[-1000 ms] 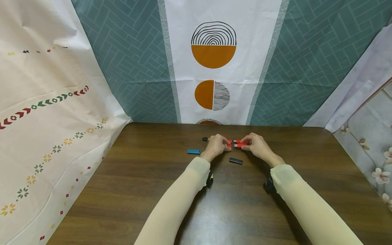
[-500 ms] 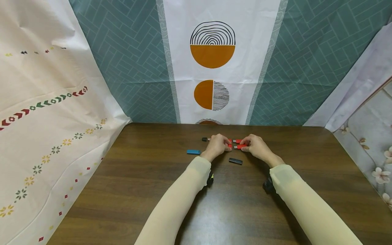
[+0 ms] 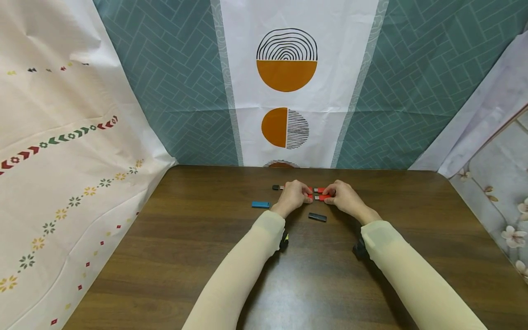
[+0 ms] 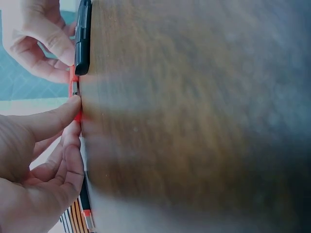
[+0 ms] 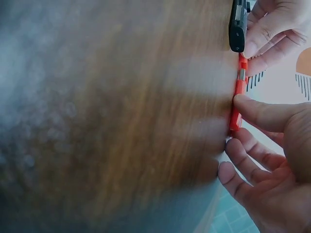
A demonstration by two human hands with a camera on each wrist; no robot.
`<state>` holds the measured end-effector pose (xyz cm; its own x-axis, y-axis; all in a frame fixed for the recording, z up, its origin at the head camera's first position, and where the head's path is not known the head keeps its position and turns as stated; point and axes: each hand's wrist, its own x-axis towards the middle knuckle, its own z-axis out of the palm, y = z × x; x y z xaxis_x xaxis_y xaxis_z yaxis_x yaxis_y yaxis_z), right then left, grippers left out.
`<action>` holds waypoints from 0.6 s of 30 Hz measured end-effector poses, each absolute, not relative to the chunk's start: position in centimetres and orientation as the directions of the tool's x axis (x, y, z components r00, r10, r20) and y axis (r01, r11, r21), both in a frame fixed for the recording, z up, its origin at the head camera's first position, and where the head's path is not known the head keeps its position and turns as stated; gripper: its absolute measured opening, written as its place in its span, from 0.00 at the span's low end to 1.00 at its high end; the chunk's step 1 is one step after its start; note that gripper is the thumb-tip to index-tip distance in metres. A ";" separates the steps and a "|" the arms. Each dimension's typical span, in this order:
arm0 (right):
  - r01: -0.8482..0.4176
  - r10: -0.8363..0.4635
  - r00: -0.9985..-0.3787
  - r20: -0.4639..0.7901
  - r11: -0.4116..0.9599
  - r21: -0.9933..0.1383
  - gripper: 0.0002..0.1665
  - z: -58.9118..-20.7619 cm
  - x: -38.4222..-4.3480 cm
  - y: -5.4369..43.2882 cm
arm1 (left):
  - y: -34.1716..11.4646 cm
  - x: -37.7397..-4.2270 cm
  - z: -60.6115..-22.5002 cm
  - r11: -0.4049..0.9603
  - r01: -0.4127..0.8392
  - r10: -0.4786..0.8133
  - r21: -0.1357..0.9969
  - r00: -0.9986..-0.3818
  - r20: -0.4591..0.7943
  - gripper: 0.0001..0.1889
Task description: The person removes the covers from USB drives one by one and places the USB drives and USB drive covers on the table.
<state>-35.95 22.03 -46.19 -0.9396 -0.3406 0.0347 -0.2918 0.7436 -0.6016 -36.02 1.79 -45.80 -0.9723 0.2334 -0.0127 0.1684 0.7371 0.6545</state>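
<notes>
Patterned cloths (image 3: pixel 198 82) hang behind a dark wooden desk (image 3: pixel 185 256), whose far edge runs just beyond the work. Roughly midway between the far corners, and much closer to the far edge than the near one, the right hand (image 3: pixel 344 197) pinches a red stick with a metal end (image 3: pixel 322 198) between thumb and fingertips; the metal end points toward the desk's left edge, at the left hand (image 3: pixel 290 197). That hand has thumb and fingers clamped on a second red stick (image 4: pixel 78 117), mostly hidden, near the metal tip; whether the two touch I cannot tell. Compared with a second ago, the right hand's stick sits slightly nearer the near edge, a little farther from another red stick (image 3: pixel 319 189) lying beyond it, while the left hand has barely moved. I read this as a small correction of position rather than a lift. A further red piece (image 3: pixel 310 189) shows past the left fingertips, too covered to make out. A dark-ended piece (image 3: pixel 275 187) lies beside the left hand toward the far left corner, a blue stick (image 3: pixel 261 204) lies nearer the left edge, and a black stick (image 3: pixel 317 217) rests on the near-edge side of the red ones. No brand, label or writing is legible; the cloths carry only shapes and ornaments.
</notes>
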 end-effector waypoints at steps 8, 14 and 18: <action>-0.289 -0.337 -0.941 0.038 0.739 -0.608 0.11 -46.1 -35.8 22.0 | 1.8 -36.0 -45.8 0.735 0.164 0.227 0.658 -0.974 -0.011 0.11; -0.304 -0.337 -0.939 0.066 0.725 -0.618 0.12 -46.0 -35.7 22.1 | 1.6 -35.8 -45.7 0.715 0.154 0.220 0.682 -0.975 -0.010 0.11; -0.315 -0.336 -0.938 0.089 0.713 -0.626 0.11 -45.8 -35.6 22.3 | 1.4 -35.6 -45.4 0.685 0.152 0.222 0.713 -0.975 -0.006 0.10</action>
